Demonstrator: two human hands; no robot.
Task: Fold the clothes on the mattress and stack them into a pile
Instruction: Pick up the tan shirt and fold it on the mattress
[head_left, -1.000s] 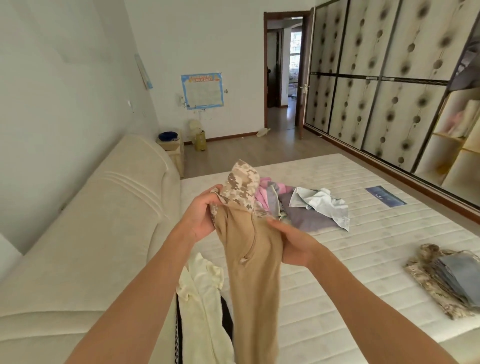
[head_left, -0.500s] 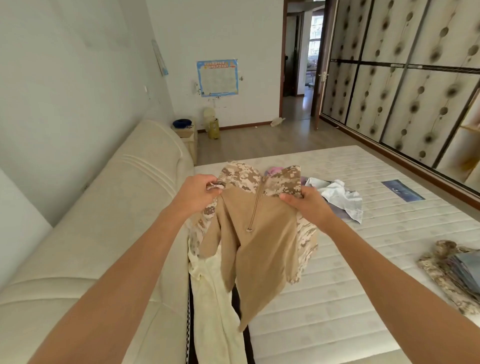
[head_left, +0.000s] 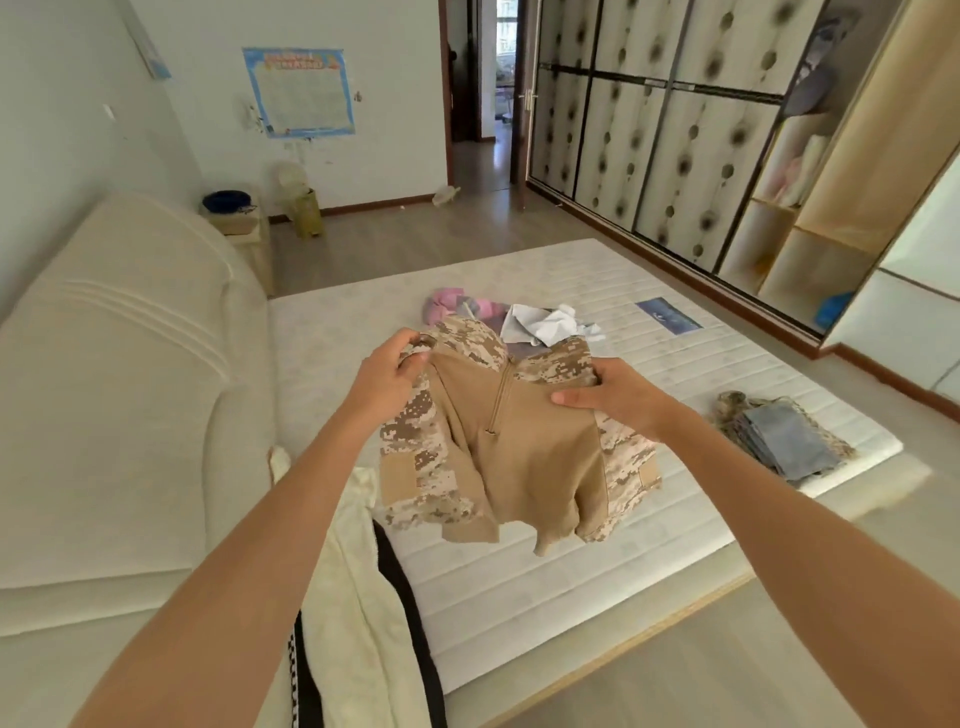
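Two bare hands hold up a tan shirt (head_left: 514, 457) with desert-camouflage sleeves and shoulders, seen from the wearer's head looking down. The left hand (head_left: 387, 376) has a closed grip on the shirt's left shoulder, fingers curled over the collar edge. The right hand (head_left: 618, 397) pinches the other shoulder, thumb laid flat across the tan front and fingers tucked behind the cloth. The shirt hangs spread between them above the near half of a white quilted mattress (head_left: 519, 587), its short zipper running down the middle of the chest and its hem bunched and uneven.

Beyond the shirt, toward the middle of the mattress, lies a loose heap of unfolded clothes (head_left: 524, 322) in pink, grey and white. At the mattress's right edge sits a folded pile (head_left: 784, 439), grey-blue cloth on top of camouflage cloth. A cream garment (head_left: 363, 597) with black trim drapes over the near left corner, beside a cream padded headboard (head_left: 124, 374). A wardrobe with patterned sliding doors (head_left: 649, 135) lines the right wall.
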